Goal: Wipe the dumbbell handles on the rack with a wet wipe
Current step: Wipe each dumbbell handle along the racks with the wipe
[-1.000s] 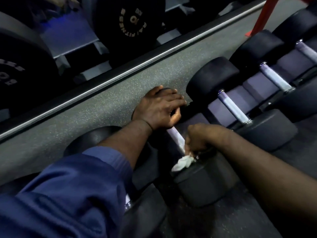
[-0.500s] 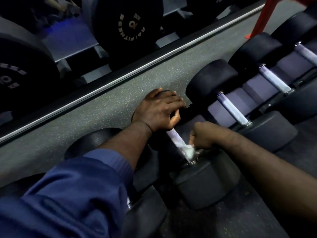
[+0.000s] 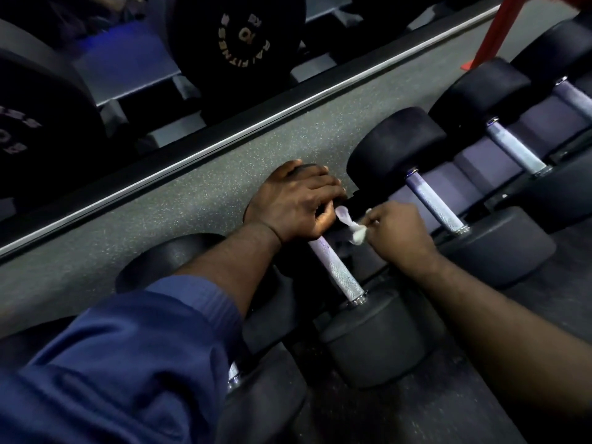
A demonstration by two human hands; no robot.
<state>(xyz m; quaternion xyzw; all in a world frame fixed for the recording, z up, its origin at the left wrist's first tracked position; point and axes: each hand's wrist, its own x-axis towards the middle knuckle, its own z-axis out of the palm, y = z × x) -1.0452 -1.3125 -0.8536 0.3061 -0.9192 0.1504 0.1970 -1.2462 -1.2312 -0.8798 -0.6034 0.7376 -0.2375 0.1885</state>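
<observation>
Rack (image 3: 474, 165); handle (image 3: 336, 270) diagonal, far-left to near-right

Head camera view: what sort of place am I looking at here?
Most likely a gym's free-weights area: black round-headed dumbbells with knurled metal handles lined up on a rack, speckled grey rubber-like flooring, and a round black weight lettered FITNESS.
</observation>
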